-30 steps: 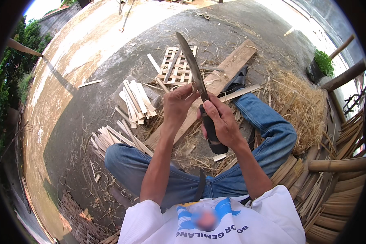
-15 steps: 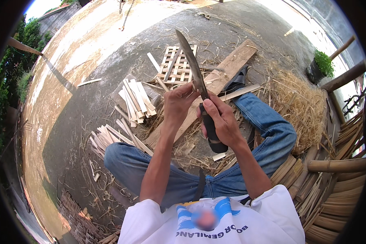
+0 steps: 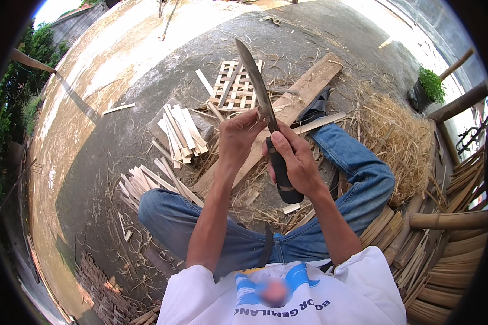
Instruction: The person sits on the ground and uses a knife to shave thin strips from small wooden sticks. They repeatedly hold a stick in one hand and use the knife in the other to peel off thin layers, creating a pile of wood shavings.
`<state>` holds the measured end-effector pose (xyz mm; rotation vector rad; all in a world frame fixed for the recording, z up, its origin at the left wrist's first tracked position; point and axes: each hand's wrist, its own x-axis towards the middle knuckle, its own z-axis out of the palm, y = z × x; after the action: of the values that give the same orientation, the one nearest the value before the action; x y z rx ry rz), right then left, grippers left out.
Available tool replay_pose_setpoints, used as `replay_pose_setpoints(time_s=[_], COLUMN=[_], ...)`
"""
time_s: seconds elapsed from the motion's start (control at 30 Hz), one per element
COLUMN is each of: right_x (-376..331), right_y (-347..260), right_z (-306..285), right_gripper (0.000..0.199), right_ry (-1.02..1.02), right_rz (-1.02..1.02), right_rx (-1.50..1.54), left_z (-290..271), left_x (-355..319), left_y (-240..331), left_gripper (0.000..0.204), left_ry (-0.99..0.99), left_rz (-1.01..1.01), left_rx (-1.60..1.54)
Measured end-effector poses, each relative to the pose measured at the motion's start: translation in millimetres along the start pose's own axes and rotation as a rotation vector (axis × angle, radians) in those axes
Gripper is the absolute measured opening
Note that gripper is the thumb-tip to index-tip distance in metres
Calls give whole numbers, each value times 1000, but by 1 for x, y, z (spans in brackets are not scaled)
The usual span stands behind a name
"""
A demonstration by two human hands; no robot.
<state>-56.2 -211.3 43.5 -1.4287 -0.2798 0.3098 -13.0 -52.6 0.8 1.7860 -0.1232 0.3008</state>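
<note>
My right hand (image 3: 298,165) is wrapped around the black handle of a machete (image 3: 256,79). Its long, dark, slightly curved blade points up and away, tilted a little left. At the blade's left edge, just above the handle, the fingers of my left hand (image 3: 239,132) are drawn together in a pinch. Whether they grip the blade itself or a thin sliver cannot be made out. Beneath both hands a wooden plank (image 3: 309,86) lies slantwise on the ground. Past the blade lies a woven lattice of flat strips (image 3: 228,86), with a dark narrow piece on it.
Pale split strips lie in a bundle (image 3: 181,132) on a block and in another pile (image 3: 146,184) by my left knee. A heap of shavings (image 3: 398,146) is beside my right leg (image 3: 352,151). Bamboo poles (image 3: 450,220) and stacked slats (image 3: 455,271) stand at the right.
</note>
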Motion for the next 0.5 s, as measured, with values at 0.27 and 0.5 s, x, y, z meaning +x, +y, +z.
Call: replay_pose_setpoints(time_s=[0.27, 0.5], right_x=[1, -3], right_y=[1, -16], right_z=[1, 6], right_gripper=[46, 53], right_ry=[2, 32], right_rz=[1, 15], right_rx=[-37, -258], left_z=[0, -2], left_x=[1, -2], left_y=[-5, 2], left_gripper=[25, 26], left_ry=[3, -14], left_rz=[-7, -17], left_rx=[-27, 91])
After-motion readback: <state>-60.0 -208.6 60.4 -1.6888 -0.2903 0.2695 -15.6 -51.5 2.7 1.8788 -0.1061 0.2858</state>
